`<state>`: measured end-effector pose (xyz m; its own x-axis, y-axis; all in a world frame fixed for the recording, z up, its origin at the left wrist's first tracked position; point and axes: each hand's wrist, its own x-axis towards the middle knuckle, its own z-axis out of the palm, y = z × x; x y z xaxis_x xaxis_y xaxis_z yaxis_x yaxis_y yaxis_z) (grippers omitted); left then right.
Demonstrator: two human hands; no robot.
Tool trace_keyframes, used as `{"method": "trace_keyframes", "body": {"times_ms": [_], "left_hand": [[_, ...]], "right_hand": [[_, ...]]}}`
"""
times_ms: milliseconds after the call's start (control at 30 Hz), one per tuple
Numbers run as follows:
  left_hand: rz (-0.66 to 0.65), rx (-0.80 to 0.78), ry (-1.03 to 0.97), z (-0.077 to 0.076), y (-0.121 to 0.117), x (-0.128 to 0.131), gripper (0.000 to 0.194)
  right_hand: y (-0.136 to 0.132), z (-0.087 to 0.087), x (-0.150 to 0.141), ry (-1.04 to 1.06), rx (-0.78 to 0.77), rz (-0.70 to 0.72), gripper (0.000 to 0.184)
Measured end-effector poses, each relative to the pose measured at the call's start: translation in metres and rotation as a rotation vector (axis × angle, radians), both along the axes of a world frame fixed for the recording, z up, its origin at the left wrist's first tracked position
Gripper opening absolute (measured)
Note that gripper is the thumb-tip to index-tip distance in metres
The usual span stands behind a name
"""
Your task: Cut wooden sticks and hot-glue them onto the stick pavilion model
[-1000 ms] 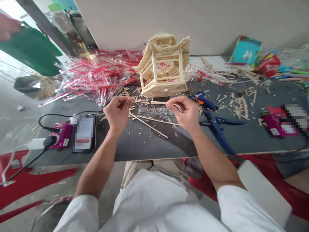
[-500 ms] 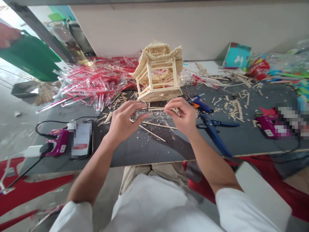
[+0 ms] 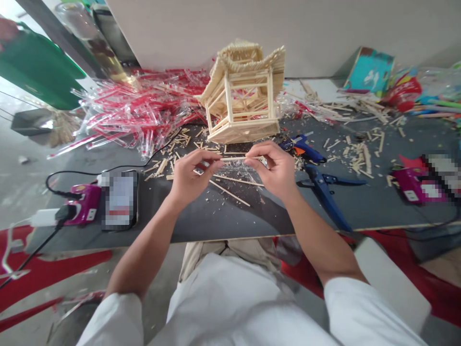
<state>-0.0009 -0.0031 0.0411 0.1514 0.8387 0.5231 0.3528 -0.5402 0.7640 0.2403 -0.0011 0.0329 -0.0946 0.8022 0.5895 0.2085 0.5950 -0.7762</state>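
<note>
Between my two hands a short thin wooden stick [image 3: 234, 158] is held level above the table. My left hand [image 3: 194, 175] pinches its left end with thumb and fingers. At the right end, my right hand [image 3: 275, 168] grips it the same way. Just beyond my fingers stands a small pavilion model [image 3: 248, 98] made of wooden sticks, with a stick roof. Below my hands lie a clear ruler [image 3: 236, 166], partly hidden, and a few longer loose sticks [image 3: 230, 193].
Blue cutters [image 3: 326, 194] and a blue glue gun [image 3: 304, 148] lie on the right. To the left are a phone [image 3: 119, 199], a purple power adapter [image 3: 83, 204] and a heap of red-and-clear plastic wrappers [image 3: 144, 110]. Wood scraps [image 3: 360, 154] litter the table.
My left fingers have closed onto the left end of the stick, which was apart from them or barely touched before. The whole view has shifted slightly.
</note>
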Motion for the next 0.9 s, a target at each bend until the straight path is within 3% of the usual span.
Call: {"method": "trace_keyframes", "body": {"times_ms": [200,367,467,533,733,900], "left_hand": [[0.038,-0.023,-0.135,-0.001,0.002,-0.008,0.023],[0.195,0.050,-0.211,0.008,0.013,-0.025,0.017],[0.262,0.096,-0.252,0.021,0.020,-0.036,0.005],[0.293,0.127,-0.243,0.031,0.023,-0.040,0.009],[0.418,0.185,0.006,0.059,0.028,-0.034,0.014],[0.313,0.305,0.106,0.092,0.046,-0.017,0.011]], "right_hand": [[0.001,-0.004,0.000,0.030,-0.037,-0.014,0.019],[0.002,-0.006,0.001,0.058,-0.033,-0.024,0.015],[0.003,-0.006,0.002,0.064,-0.041,-0.038,0.015],[0.003,-0.006,0.002,0.075,-0.049,-0.048,0.016],[0.000,0.002,0.002,-0.002,0.019,-0.076,0.011],[-0.002,0.008,0.003,-0.073,0.101,-0.087,0.007]]}}
